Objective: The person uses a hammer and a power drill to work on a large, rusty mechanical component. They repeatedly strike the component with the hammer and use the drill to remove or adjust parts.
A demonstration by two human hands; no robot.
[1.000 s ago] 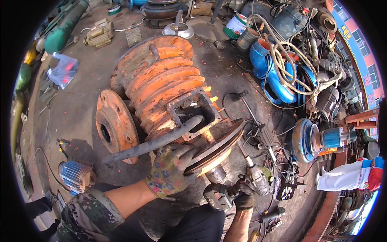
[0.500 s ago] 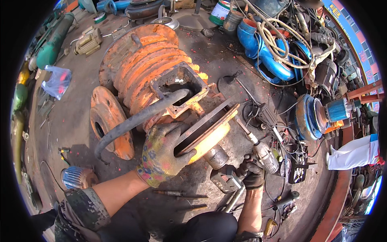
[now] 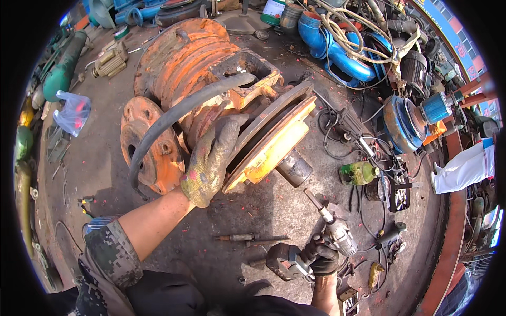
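Observation:
A large rusty orange ribbed motor housing (image 3: pixel 182 63) lies on the floor, its square junction box (image 3: pixel 250 66) uncovered. A thick black cable (image 3: pixel 174 113) runs from the box toward the lower left. At the housing's near end, an orange-yellow round end cover (image 3: pixel 274 150) stands apart from a dark flange by a gap; a grey metal sleeve (image 3: pixel 295 168) sticks out of it. My gloved left hand (image 3: pixel 208 160) rests against the flange's left side, fingers stretched out. In my dark-gloved right hand (image 3: pixel 321 255) is a cordless impact wrench (image 3: pixel 340 237), its long bit pointing up-left, apart from the sleeve.
A rusty orange flange (image 3: pixel 150 145) leans left of the housing. A green bottle (image 3: pixel 358 173), cords and a toolbox (image 3: pixel 400 192) lie at right. Blue pipe fittings (image 3: pixel 348 66) and coiled rope are piled at the back right. A person's white-trousered leg (image 3: pixel 464 168) shows at the right edge.
The impact wrench has moved down and away from the end cover, uncovering the green bottle. My left hand's thumb has come off the cover's near edge. The view has shifted.

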